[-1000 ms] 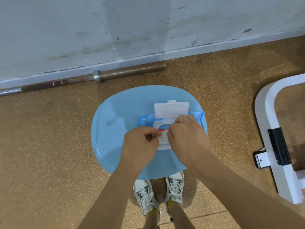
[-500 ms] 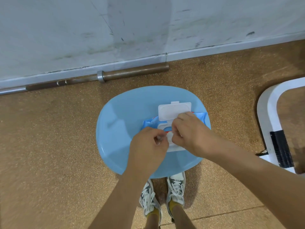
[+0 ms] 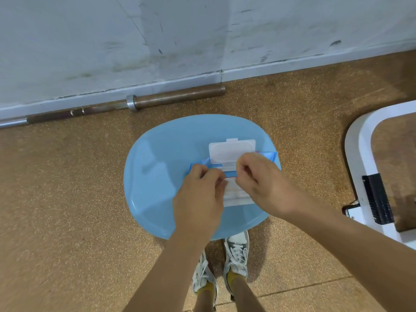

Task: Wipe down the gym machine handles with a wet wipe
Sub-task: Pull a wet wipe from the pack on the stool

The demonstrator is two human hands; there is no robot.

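On a round light-blue stool (image 3: 157, 176) sits one blue wet wipe pack (image 3: 269, 156), its white flip lid (image 3: 231, 152) open and tilted toward the far wall. One white wipe (image 3: 236, 194) sticks out toward the near side, lying between the two hands. Left hand (image 3: 198, 197) pinches the wipe's left edge; right hand (image 3: 267, 185) pinches its right edge. One barbell (image 3: 175, 97) lies along the far wall, and two sneakers (image 3: 236, 251) show below the stool.
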